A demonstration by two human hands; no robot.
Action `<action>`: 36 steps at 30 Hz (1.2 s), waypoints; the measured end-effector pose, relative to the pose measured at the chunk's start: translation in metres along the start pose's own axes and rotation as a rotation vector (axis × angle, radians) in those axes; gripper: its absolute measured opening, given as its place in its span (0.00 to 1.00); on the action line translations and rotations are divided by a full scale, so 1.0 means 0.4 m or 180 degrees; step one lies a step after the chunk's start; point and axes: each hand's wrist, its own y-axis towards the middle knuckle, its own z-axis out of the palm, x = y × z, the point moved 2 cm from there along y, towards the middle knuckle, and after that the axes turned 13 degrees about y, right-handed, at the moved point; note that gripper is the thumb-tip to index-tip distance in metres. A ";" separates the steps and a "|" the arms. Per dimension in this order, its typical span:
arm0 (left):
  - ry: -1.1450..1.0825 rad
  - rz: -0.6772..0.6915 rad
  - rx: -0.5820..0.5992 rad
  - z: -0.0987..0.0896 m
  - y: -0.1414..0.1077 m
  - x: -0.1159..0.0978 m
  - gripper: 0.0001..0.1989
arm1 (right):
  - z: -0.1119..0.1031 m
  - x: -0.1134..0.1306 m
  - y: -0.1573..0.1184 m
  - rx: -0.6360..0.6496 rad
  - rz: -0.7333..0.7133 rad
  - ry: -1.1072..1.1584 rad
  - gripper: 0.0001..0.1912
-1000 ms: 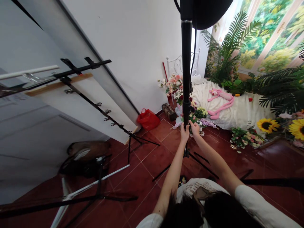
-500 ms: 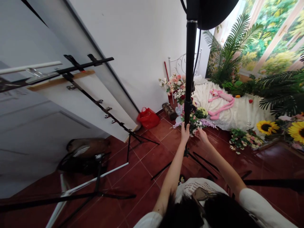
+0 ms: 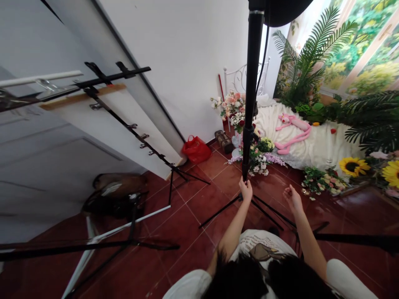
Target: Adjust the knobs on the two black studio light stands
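From my remote post I have the left hand's [image 3: 246,190] fingers wrapped around the black stand pole [image 3: 253,62], low, just above its spread legs [image 3: 268,214]. The right hand [image 3: 293,200] is empty, fingers loosely curled. Best keep the pole upright. Shirt [image 3: 266,236] lettering is unreadable.

The black stand [image 3: 252,58] is cropped (up top).
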 end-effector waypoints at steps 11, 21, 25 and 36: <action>-0.0366 0.0031 0.1423 0.184 -0.103 -0.074 0.10 | -0.184 0.098 -0.018 -0.0701 -0.0257 0.0727 0.09; -0.0912 0.0816 0.3251 0.424 -0.326 -0.317 0.12 | -0.336 0.197 -0.130 -0.1311 -0.0766 0.1303 0.13; -0.0960 0.1170 0.3990 0.502 -0.475 -0.393 0.17 | -0.399 0.246 -0.212 -0.1462 -0.1034 0.1959 0.12; -0.1033 0.2011 0.5031 0.537 -0.819 -0.555 0.26 | -0.480 0.308 -0.342 -0.1689 -0.1496 0.2662 0.12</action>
